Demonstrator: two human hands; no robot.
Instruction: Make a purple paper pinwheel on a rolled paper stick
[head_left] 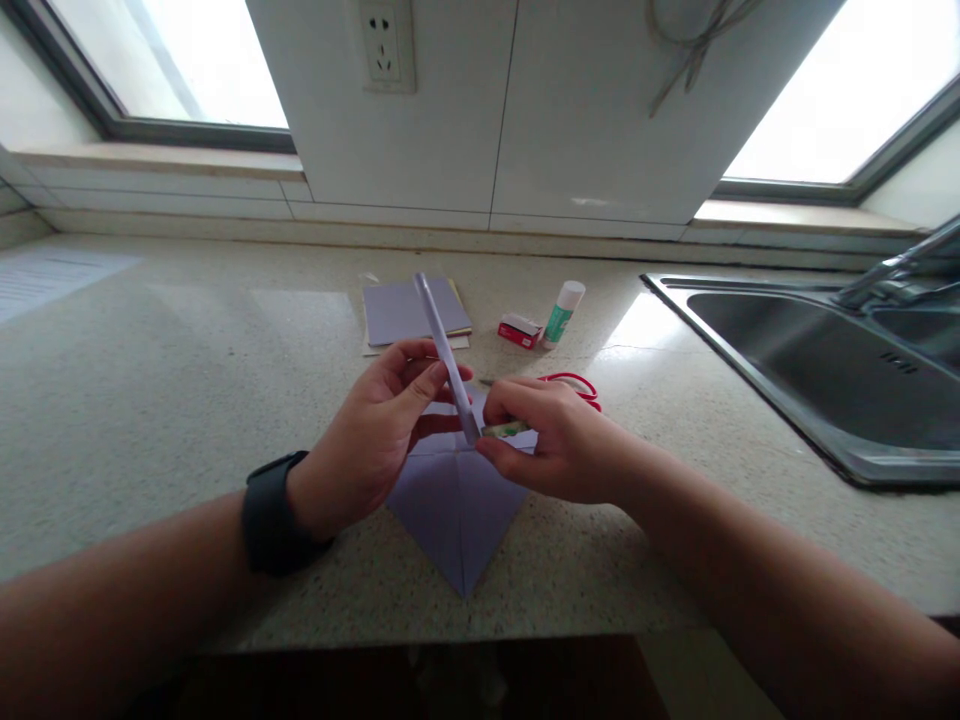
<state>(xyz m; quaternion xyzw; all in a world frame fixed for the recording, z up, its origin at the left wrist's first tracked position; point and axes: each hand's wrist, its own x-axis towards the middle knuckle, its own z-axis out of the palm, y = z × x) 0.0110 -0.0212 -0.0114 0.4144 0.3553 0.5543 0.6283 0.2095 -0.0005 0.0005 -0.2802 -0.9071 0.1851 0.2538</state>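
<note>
Lilac paper [457,500], folded to a point, lies on the surface [187,380] under both hands.

Its raised strip [444,350] stands tilted above the paper, pinched by the left hand [375,435]; the right hand [566,445], just right of the strip, pinches a small green item [506,429] at its base. Beyond the paper lie a paper stack [409,312], a red box [520,331], a glue stick [562,312] and red scissors [577,385]. Far right of the paper, the sink [810,360] holds nothing visible.

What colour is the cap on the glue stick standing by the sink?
White, above a green and white body: glue stick, seen in the head view.
</note>
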